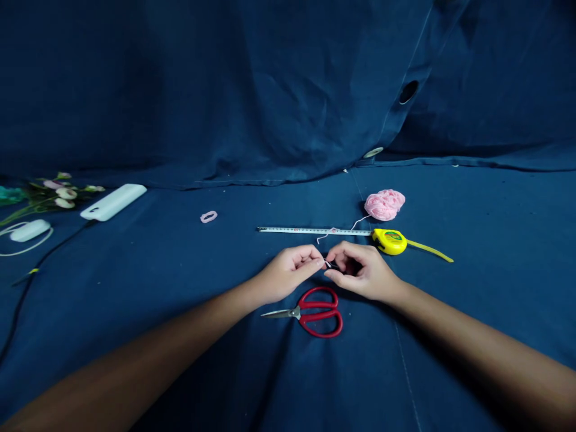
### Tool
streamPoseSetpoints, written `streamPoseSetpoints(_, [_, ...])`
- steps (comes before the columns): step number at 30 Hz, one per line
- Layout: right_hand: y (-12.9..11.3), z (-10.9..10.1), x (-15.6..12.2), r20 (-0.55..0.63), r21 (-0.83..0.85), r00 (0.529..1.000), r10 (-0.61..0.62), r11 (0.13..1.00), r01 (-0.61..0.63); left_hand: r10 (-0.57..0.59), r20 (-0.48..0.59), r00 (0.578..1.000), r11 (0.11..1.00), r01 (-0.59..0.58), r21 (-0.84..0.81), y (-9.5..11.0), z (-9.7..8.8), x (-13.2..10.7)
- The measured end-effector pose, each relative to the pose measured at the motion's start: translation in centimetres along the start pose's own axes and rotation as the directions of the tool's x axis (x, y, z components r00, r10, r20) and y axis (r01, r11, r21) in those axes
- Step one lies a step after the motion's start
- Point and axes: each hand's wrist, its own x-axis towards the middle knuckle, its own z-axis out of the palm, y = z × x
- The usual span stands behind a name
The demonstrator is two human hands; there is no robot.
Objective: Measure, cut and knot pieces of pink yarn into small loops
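Note:
My left hand (292, 270) is closed, its thumb and forefinger pinching a short pale strand of yarn (328, 263). Facing it, my right hand (362, 270) curls its fingers around the strand's other side, thumb and forefinger close to it. Most of the strand is hidden by the fingertips. Just below my hands lie red-handled scissors (320, 312), blades pointing left and slightly parted. Above them a yellow tape measure (389, 242) rests with its blade (306, 230) pulled out to the left. The loose end of a pink yarn ball (384, 204) crosses that blade.
A small pink yarn loop (208, 216) lies to the left on the blue cloth (180, 264). Farther left are a white power bank (113, 202) with a black cable (49, 255), a white rounded device (30, 230) and artificial flowers (65, 193). A blue curtain (202, 90) hangs behind.

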Motion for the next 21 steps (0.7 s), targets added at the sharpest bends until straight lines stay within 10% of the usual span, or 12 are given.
streamPoseSetpoints(21, [0.02,0.09,0.1,-0.053,-0.04,0.998,-0.038,0.999,0.036,-0.006,-0.094,0.996,0.995,0.015,0.097,0.04,0.17,-0.28])
